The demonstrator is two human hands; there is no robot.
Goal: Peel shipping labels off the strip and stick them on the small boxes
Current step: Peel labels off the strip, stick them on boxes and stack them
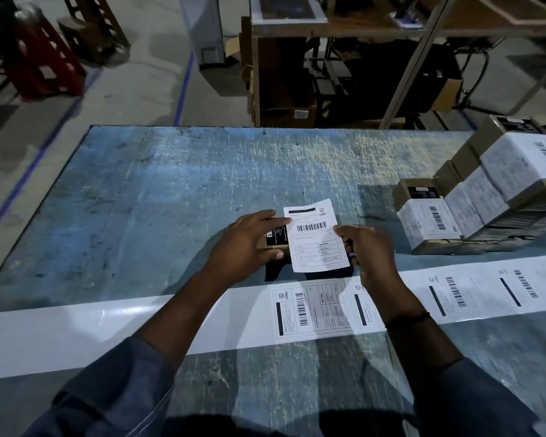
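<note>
Lining up a peeled shipping label (316, 238) over one small box (276, 238), both hands busy.

My left hand (249, 244) curls round the small box, thumb on its near side, a fingertip stretched onto the label's left edge. My right hand (372, 257) pinches the right edge. Gripping both sides likely keeps the sheet taut and flat, so it goes down square and without creases. The label covers most of the box. Whether the adhesive has touched yet, I cannot tell. The strip (171, 320) lies across the table (171, 184) just in front of me, its next label (312, 307) near my wrists, handy for the following peel. Labelled boxes (486, 190) are stacked at the right, well apart from the working spot.
</note>
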